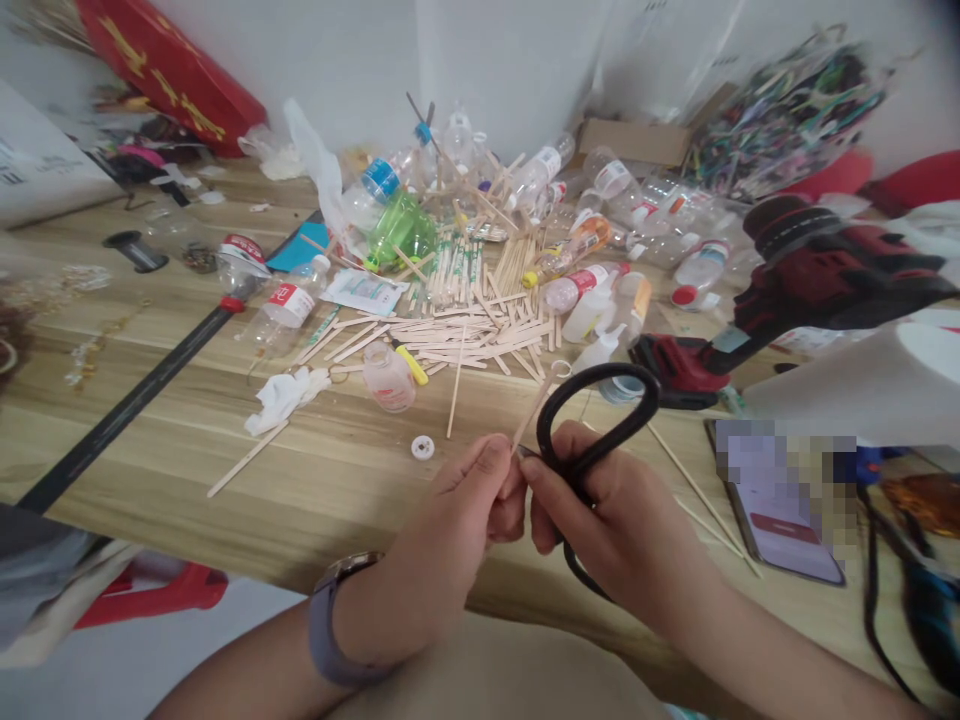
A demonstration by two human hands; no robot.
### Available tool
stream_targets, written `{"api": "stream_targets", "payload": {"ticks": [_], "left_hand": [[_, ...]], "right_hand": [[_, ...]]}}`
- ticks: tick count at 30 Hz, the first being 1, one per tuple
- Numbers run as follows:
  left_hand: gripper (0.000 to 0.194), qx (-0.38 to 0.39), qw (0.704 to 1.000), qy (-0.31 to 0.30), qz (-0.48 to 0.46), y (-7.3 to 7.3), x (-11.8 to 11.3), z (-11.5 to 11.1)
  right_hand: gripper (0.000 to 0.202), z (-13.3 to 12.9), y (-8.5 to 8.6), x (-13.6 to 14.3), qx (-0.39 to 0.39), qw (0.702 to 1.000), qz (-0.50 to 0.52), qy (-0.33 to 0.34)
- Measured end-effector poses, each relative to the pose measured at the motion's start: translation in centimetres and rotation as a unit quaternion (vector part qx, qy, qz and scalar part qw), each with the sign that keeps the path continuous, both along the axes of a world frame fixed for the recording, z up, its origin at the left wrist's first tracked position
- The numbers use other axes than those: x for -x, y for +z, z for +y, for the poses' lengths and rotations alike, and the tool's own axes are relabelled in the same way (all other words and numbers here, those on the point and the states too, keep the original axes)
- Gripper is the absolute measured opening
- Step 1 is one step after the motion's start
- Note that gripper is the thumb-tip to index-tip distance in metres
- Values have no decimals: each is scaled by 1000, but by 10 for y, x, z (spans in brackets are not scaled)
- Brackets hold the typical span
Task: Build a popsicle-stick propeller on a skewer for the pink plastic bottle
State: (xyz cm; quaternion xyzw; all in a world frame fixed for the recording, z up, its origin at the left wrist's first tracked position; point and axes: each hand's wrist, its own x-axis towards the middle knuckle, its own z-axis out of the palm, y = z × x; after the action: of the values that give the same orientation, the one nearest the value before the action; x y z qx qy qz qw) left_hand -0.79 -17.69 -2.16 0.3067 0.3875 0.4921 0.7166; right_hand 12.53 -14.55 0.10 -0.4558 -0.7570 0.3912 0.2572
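Note:
My left hand (457,515) pinches a flat wooden craft stick (534,408) between thumb and fingers, the stick slanting up and to the right. Black-handled scissors (652,395) are in my right hand (626,505), gripped around the blade end, with one big handle loop pointing up. The blade tip meets the stick by my left thumb; whether it cuts in cannot be seen. Beyond my hands lies a large heap of loose craft sticks (480,342). A single stick (456,385) and a small white disc (422,447) rest nearer on the table.
Several plastic bottles (577,285) crowd the back of the wooden table (352,510). A red-black power tool (810,265) stands right, above a phone (780,510). A dark bar (135,400) with a bottle top crosses the left. A cut bottle (388,378) sits before the heap.

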Motion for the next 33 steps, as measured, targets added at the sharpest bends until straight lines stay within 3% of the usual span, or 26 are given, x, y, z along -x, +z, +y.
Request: {"api": "stream_targets", "payload": {"ticks": [3,7,12,16,21,26,28,31,33], "left_hand": [[37,32,999,-6,-18,5,0,1],[34,90,994,-27,-57,7,0,2],[43,184,975,-76,-100,14,0,2],[47,218,957,-123,-150,14,3,2],[38,227,938,-139,-221,10,4,1],[37,232,949,-117,-177,9,8,3],[36,223,952,-122,-171,8,10,4],[38,213,950,-136,-184,6,11,4],[38,209,949,-138,-189,5,10,3]], "right_hand": [[21,0,-11,-3,-212,975,-66,-18],[17,3,-21,-12,-445,883,-140,53],[19,12,-12,-25,-594,754,-266,82],[13,18,-5,-33,-642,712,-273,80],[18,19,-1,-43,-660,701,-252,103],[17,24,11,-48,-674,687,-237,130],[14,26,13,-49,-644,721,-216,138],[15,26,8,-48,-553,804,-174,130],[16,24,3,-46,-529,824,-165,122]]}}
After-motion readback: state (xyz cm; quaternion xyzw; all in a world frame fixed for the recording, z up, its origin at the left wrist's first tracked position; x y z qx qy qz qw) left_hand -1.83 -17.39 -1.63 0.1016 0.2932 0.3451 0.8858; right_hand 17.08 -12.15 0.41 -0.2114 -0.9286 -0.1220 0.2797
